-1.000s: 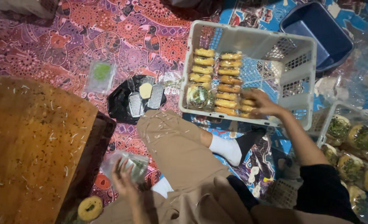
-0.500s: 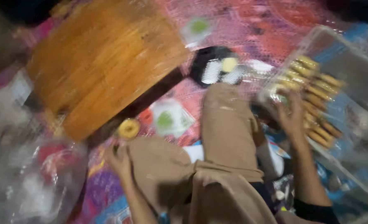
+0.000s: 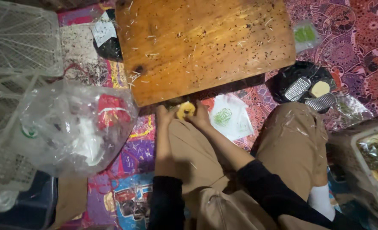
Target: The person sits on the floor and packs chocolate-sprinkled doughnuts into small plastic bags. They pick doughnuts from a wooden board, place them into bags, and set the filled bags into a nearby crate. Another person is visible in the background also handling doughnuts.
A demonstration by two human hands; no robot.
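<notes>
A small round yellow ring-shaped snack (image 3: 185, 110) lies on the patterned mat just below the front edge of a low wooden table (image 3: 201, 42). My left hand (image 3: 163, 114) touches it from the left and my right hand (image 3: 200, 117) from the right; both sets of fingers close around it. My forearms in black sleeves reach forward over my tan-trousered knees. A clear plastic sleeve with a green print (image 3: 230, 116) lies right of my right hand.
A large clear plastic bag with red and white contents (image 3: 76, 125) sits at left, under white wire baskets (image 3: 20, 40). A black dish with two metal graters and a yellow disc (image 3: 307, 86) lies at right. A white crate of wrapped snacks (image 3: 374, 164) shows at the right edge.
The camera has swung left from the crate toward the wooden table. My right hand has left the crate and joined my left hand at the yellow snack by the table edge.
</notes>
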